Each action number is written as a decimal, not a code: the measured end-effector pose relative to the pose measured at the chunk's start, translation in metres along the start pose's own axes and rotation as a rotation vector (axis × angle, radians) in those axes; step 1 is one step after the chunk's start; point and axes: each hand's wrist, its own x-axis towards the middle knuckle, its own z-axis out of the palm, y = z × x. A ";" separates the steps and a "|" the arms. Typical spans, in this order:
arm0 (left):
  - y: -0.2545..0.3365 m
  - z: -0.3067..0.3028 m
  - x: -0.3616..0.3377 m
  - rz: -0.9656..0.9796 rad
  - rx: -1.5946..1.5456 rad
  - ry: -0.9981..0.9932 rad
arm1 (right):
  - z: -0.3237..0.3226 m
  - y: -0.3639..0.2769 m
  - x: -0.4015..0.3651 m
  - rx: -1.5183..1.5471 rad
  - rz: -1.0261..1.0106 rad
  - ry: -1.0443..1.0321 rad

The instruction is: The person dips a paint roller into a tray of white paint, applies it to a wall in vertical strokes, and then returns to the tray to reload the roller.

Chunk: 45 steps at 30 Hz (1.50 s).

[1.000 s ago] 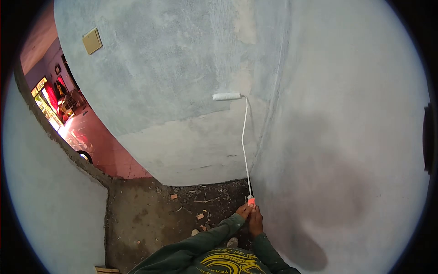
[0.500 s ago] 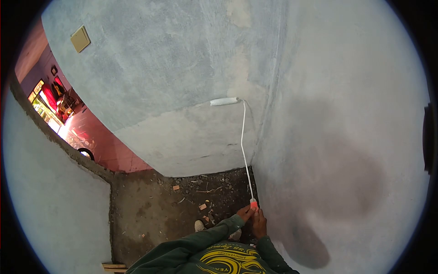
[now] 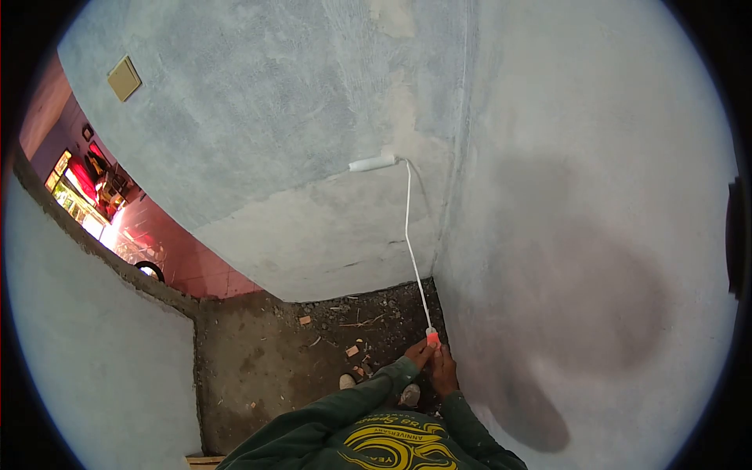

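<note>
Both of my hands grip the orange handle of a paint roller [image 3: 407, 227] with a long white rod. My left hand [image 3: 420, 354] is wrapped on the handle's left side, and my right hand [image 3: 445, 373] closes on it from the right, just below. The white roller sleeve [image 3: 373, 163] lies against the wall ahead [image 3: 305, 243], tilted slightly, at the border between a bluish-grey coated area above and a paler bare area below. The rod runs down from the sleeve's right end near the wall corner.
A shaded wall [image 3: 580, 235] stands close on my right. The dirt floor [image 3: 243, 360] holds rubble and brick pieces [image 3: 352, 351] near my shoes. At the left, a doorway opens onto a red-floored room [image 3: 192, 258]. A square switch plate [image 3: 124, 78] sits high on the wall.
The roller sleeve has shifted a little left and up in view, still at the wall. My hands have risen slightly with the handle, and the whole view has shifted a bit.
</note>
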 end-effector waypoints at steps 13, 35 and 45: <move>0.078 -0.016 0.021 0.257 -0.002 0.034 | -0.007 -0.050 0.048 0.002 -0.087 -0.017; -0.020 -0.007 0.014 -0.027 0.194 -0.039 | -0.013 0.002 -0.002 -0.074 -0.011 0.006; 0.019 -0.008 0.020 0.036 0.033 -0.057 | -0.011 -0.010 0.019 -0.049 -0.121 0.052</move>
